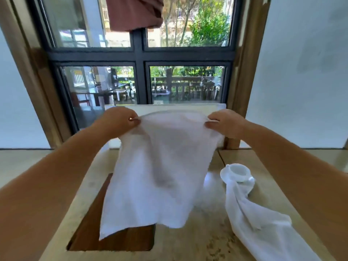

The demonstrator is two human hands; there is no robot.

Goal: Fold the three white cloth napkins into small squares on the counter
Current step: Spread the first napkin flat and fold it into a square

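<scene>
Both hands up in front of the window [139, 53], holding one white napkin [156, 176] by its top edge. Left hand [120, 119] pinches the top left corner, fingers and thumb closed on the cloth. Right hand [224, 123] pinches the top right corner the same way. Top edge runs left to right between the two hands, slightly slack. The rest hangs straight down from the hands toward the counter [197, 232]; bottom edge floats just above or at it, over the dark wooden board [116, 240] set in the counter, contact not clear. So the held napkin's long axis is vertical, below the hands, and equally near to both.

Second napkin [259, 223] lies crumpled and stretched out on the counter to the right, running from near a white cup and saucer [238, 172] down toward the bottom right; its top end touches or drapes on the saucer. Right hand is the nearer one to it. No third napkin in view; may be hidden behind the held cloth, cannot tell.

Judgement: no finished square visible, task at an early stage. Next move likely lays the held napkin flat on the counter below, so the drop is downward and toward the person.
</scene>
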